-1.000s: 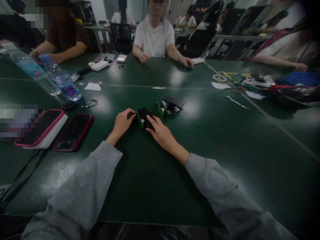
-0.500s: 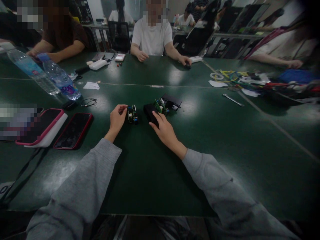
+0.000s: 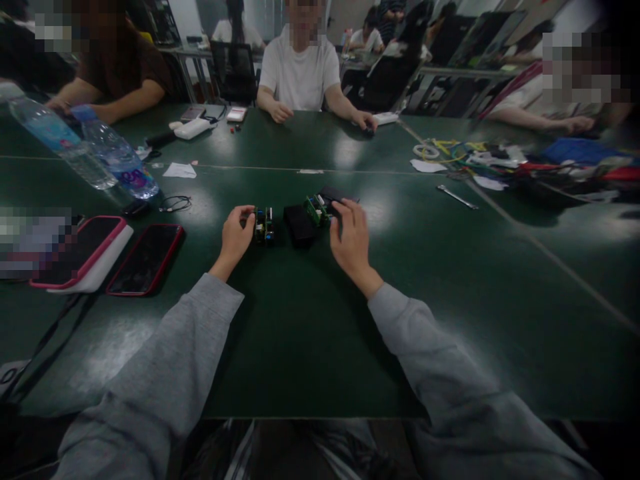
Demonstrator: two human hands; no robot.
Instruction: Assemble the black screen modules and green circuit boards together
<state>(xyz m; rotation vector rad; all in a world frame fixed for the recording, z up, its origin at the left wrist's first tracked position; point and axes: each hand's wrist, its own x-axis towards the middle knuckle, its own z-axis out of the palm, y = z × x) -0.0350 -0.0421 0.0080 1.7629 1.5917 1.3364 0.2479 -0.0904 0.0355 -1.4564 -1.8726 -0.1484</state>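
Left hand grip pinched on small circuit board, fingertips at board's edge, board resting on green counter. Right hand fingers spread, loose, tips touching second circuit board and black cover behind it — not clamped. Black housing lies between hands, untouched. Boards look light, rigid, fragile — components and solder joints exposed; best held by bare edges, not by parts. Housing looks like smooth plastic, light, likely slippery. Two phones lie well apart to left.
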